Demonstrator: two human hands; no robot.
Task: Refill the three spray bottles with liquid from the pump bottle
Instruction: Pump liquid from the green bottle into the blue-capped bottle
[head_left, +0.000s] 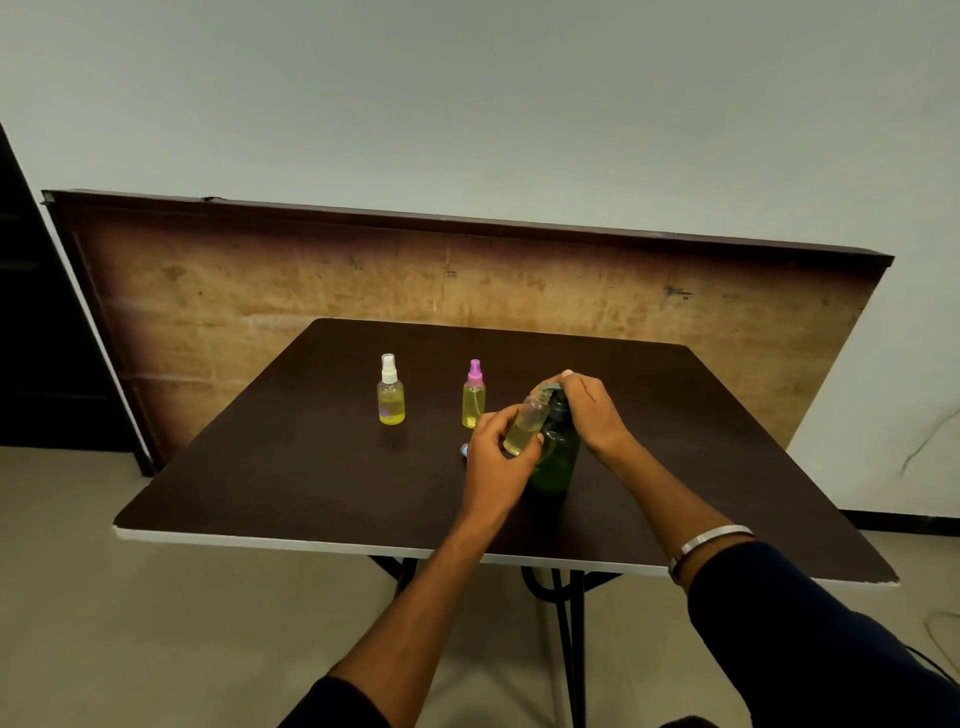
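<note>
On the dark brown folding table (291, 467), toward its right half, stands the green pump bottle (558, 457). The right hand (592, 410) rests on top of its pump head (550, 387), fingers curled down over it. The left hand (496, 452) grips an uncapped spray bottle (525, 423), its fingers and thumb wrapped round the body, and tilts it so that its open neck sits just under the pump spout. This bottle holds a little yellow liquid in its lower part. Just left of the left hand, a small blue cap (464, 450) lies on the table, mostly hidden. Farther left stand 2 upright spray bottles, well apart from each other: one with a pink sprayer (474, 397) and one with a white sprayer (390, 395), both holding yellow liquid. A metal bangle (711, 538) circles the right wrist.
</note>
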